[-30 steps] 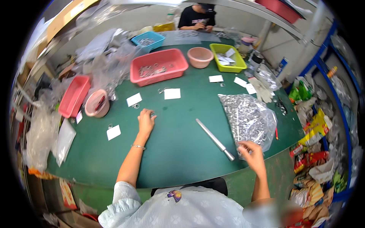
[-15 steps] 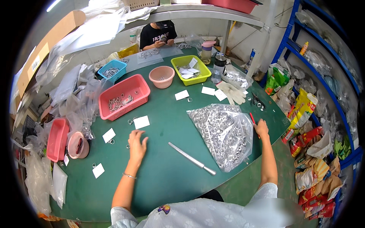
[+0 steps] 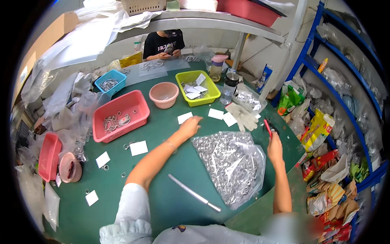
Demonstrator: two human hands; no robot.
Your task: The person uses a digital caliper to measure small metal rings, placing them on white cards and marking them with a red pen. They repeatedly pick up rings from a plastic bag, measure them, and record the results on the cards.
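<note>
Right hand [image 3: 275, 147] is out at the far right edge of the green table [image 3: 162, 195], fingers curled round a red-handled tool [image 3: 267, 127], maybe cutters, whose handle runs away from the person, up the picture. Just to its left lies the clear plastic bag of small silvery rings [image 3: 230, 171], long axis slanting from upper left to lower right, sitting between the two forearms. Left hand [image 3: 189, 127] reaches across, fingers loose and holding nothing, tips at a white card [image 3: 185, 118] just above the bag's top corner, so this hand is nearer the bag's mouth. A slim metal rod [image 3: 194, 198] lies below, slanting the same way. Further out: white cards [image 3: 139, 148] scattered about, a yellow-green tray [image 3: 198, 88] of cards, a pink bowl [image 3: 163, 94], a red bin [image 3: 120, 115] of rings, bright yellow and green packets [image 3: 317, 129] by the blue rack.
</note>
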